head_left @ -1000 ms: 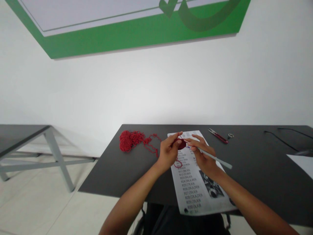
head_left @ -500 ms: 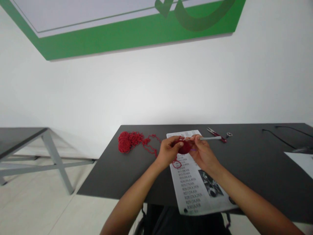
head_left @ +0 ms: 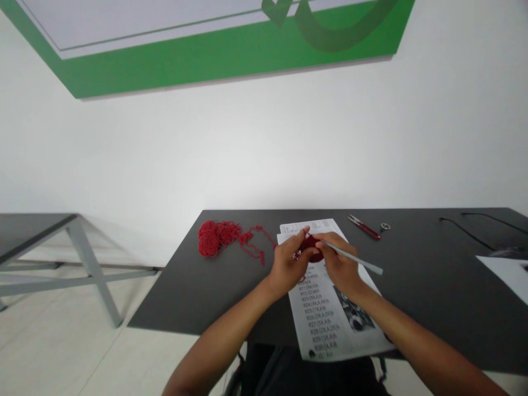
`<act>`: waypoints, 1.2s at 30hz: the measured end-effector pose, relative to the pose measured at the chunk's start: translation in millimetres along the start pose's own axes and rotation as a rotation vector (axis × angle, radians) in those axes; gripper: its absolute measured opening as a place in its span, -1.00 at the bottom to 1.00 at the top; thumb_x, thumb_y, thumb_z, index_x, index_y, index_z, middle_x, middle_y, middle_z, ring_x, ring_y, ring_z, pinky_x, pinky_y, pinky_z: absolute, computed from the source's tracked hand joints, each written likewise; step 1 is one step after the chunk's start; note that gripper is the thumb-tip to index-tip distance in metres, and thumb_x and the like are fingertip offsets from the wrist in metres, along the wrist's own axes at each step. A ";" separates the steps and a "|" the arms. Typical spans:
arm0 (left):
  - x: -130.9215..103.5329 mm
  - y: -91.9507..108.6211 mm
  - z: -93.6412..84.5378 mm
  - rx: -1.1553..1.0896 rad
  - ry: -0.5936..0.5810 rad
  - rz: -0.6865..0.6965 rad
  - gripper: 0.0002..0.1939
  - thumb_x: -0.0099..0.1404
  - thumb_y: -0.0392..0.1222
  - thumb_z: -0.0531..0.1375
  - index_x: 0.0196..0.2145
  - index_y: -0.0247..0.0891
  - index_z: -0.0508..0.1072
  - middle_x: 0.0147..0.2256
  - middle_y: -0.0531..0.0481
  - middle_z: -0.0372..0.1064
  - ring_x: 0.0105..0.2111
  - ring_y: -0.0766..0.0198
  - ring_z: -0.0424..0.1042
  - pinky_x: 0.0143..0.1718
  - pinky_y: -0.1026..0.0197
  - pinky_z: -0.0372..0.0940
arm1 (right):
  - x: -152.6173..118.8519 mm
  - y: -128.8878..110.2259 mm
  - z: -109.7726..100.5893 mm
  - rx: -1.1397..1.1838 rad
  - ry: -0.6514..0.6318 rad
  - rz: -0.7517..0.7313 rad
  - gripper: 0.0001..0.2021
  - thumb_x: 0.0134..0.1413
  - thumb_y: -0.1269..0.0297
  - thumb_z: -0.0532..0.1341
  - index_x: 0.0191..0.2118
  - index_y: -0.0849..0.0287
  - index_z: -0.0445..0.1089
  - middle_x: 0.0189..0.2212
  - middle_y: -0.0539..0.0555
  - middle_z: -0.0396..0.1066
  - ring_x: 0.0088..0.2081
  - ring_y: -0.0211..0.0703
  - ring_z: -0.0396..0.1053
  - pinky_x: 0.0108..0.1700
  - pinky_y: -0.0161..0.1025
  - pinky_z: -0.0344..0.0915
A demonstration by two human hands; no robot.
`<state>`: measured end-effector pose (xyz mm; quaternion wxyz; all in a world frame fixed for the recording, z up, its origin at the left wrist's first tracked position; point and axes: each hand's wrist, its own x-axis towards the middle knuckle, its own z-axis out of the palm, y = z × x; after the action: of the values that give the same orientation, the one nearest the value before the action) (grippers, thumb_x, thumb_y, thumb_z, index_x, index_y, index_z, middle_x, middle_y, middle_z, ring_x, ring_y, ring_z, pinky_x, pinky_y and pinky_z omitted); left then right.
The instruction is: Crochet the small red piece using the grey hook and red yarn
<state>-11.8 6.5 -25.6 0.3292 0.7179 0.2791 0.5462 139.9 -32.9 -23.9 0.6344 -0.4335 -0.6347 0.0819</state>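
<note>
My left hand point(head_left: 291, 258) pinches a small dark red crochet piece point(head_left: 315, 256), with red yarn running over its raised index finger. My right hand point(head_left: 340, 263) is closed round a crochet hook point(head_left: 358, 260) with a pale grey handle that slants down to the right. The hook's tip meets the crochet piece, but the fingers partly hide it. Both hands are above a printed pattern sheet point(head_left: 307, 316). From a loose red yarn ball point(head_left: 210, 240) on the left, a tangled strand leads toward my left hand.
Red-handled thread snips point(head_left: 365, 227) and a small metal ring point(head_left: 385, 226) lie behind my right hand on the dark table point(head_left: 177, 300). Eyeglasses point(head_left: 470, 234) and a white paper point(head_left: 505, 280) are at the right. Another table point(head_left: 37, 231) stands to the left.
The hook's handle has swung from nearly level to slanting down to the right. My right hand has turned with it, and my left index finger now points up more.
</note>
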 end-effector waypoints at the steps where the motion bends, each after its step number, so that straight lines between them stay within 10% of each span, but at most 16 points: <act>1: -2.0 0.3 2.7 -0.038 0.006 -0.031 -0.46 0.25 -0.10 0.37 0.17 -0.20 0.50 -0.21 -0.10 0.61 -0.30 0.21 0.54 -0.16 0.15 0.48 | -0.2 0.9 -1.2 -0.041 -0.018 -0.062 -0.82 0.34 0.25 0.20 -0.06 0.00 0.54 -0.20 0.06 0.60 -0.16 -0.04 0.56 -0.10 -0.08 0.51; 9: -1.8 7.4 15.9 -0.658 0.013 -0.461 -0.49 0.19 0.05 0.41 0.04 -0.23 0.58 -0.19 -0.10 0.61 -0.31 0.22 0.56 -0.22 0.14 0.50 | 2.2 4.2 -3.0 -0.104 0.020 -0.290 -0.75 0.30 0.38 0.23 0.00 -0.07 0.53 -0.20 0.05 0.62 -0.18 -0.03 0.55 -0.09 -0.01 0.49; 21: 17.4 3.9 -7.4 -0.621 -0.105 -0.377 -0.48 0.04 0.00 0.51 -0.07 -0.30 0.63 -0.34 -0.07 0.59 -0.36 0.26 0.52 -0.25 0.23 0.37 | 16.1 -4.9 -10.7 0.293 -0.135 0.059 -0.84 0.31 0.15 0.25 -0.22 0.01 0.59 -0.22 0.07 0.58 -0.13 -0.07 0.53 -0.05 -0.11 0.47; 36: 24.2 13.3 -18.4 -0.903 -0.157 -0.568 -0.47 -0.05 -0.06 0.56 -0.14 -0.32 0.62 -0.32 -0.09 0.62 -0.40 0.29 0.56 -0.30 0.29 0.40 | 17.3 1.1 -17.1 0.309 -0.174 0.061 -0.78 0.27 0.00 0.26 -0.17 -0.06 0.61 -0.14 0.03 0.67 -0.07 -0.01 0.61 0.01 -0.04 0.52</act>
<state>-23.0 19.7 2.7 0.7597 0.4400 0.1743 0.4459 158.4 -28.5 -8.8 0.6334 -0.3410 -0.6537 0.2349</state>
